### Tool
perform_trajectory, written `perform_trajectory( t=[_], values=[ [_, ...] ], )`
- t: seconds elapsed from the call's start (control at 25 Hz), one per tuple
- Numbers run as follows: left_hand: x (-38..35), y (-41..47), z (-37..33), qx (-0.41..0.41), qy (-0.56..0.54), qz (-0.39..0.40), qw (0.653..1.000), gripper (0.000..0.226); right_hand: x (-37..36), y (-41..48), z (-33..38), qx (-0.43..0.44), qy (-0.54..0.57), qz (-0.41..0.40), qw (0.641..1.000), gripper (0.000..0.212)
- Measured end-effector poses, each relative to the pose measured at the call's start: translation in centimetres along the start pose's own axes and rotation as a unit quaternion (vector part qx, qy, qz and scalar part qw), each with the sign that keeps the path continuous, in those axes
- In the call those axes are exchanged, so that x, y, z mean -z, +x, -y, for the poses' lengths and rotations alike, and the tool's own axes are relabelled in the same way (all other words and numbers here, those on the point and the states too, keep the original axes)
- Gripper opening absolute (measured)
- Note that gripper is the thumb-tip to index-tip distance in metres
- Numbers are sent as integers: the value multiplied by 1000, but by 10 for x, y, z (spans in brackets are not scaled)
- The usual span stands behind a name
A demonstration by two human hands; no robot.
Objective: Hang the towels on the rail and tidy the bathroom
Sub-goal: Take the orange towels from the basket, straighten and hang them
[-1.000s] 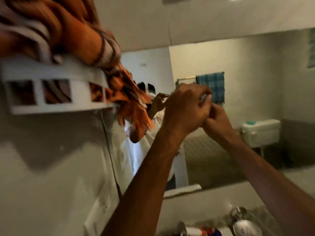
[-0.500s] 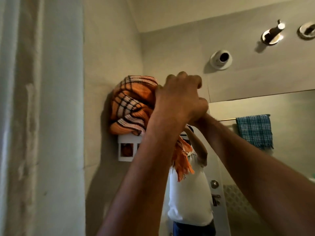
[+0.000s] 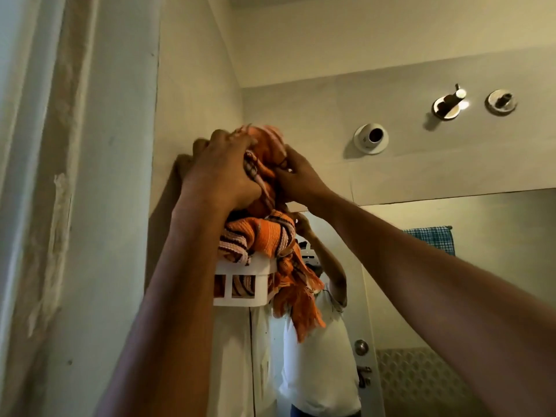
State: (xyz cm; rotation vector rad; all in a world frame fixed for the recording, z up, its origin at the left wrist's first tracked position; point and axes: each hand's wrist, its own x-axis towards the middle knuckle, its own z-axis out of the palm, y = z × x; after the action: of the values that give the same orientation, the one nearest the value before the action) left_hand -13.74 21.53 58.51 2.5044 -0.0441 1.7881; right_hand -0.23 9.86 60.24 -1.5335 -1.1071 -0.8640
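Head view: both hands [image 3: 255,173] clutch orange towel [image 3: 264,236] atop white basket [image 3: 240,267].

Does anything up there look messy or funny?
Yes. The orange striped towel is bunched in a heap in the small white wall basket, its fringe spilling over the side. Both hands, left and right, clutch its top. The blue checked towel in the mirror hangs neatly.

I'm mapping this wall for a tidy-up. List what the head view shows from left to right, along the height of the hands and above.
Left hand → orange striped towel → right hand → round white wall fitting → chrome wall hook → round chrome fitting.
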Motion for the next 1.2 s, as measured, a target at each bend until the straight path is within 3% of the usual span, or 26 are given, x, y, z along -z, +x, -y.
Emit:
perform_trajectory(
  t=[0.12,0.24,0.32,0.4,0.48,0.6,0.72,0.8,0.88,0.96,1.0,1.04,1.12,1.16,1.2],
  values=[
    [-13,22,-14,6,4,98,995,95,18,7,-4,-50,58,-143,987,36],
    [-24,43,-57,-61,-15,65,996,103,61,11,0,-71,132,-249,957,37],
    [-32,53,-91,-88,-83,48,992,108,101,6,4,-69,157,-283,944,35],
    [-46,58,-129,-108,-232,51,965,111,151,-6,10,-49,125,-321,938,28],
    [-61,55,-175,-107,-426,45,897,104,206,-29,19,-25,58,-360,931,23],
    [-89,40,-253,-78,-610,62,786,73,283,-83,36,-20,-107,-412,905,21],
    [-124,4,-331,-39,-708,156,688,41,338,-152,48,-56,-260,-447,854,22],
    [-142,-42,-382,-10,-755,278,594,43,366,-209,51,-100,-327,-470,814,17],
    [-158,-100,-427,8,-759,371,535,46,385,-271,57,-130,-349,-523,767,9],
    [-165,-157,-463,36,-757,445,477,34,396,-329,62,-143,-382,-566,716,8],
    [-163,-184,-477,43,-760,497,416,31,397,-357,66,-158,-402,-577,693,9],
    [-157,-203,-487,42,-777,546,311,37,396,-379,69,-175,-410,-579,683,11],
    [-147,-236,-507,25,-819,572,15,62,391,-423,79,-204,-430,-575,666,11],
    [-146,-250,-515,31,-813,571,-106,79,387,-445,85,-212,-447,-575,652,11],
    [-148,-265,-521,44,-790,582,-186,94,383,-467,92,-217,-466,-575,637,12]
  ],
)
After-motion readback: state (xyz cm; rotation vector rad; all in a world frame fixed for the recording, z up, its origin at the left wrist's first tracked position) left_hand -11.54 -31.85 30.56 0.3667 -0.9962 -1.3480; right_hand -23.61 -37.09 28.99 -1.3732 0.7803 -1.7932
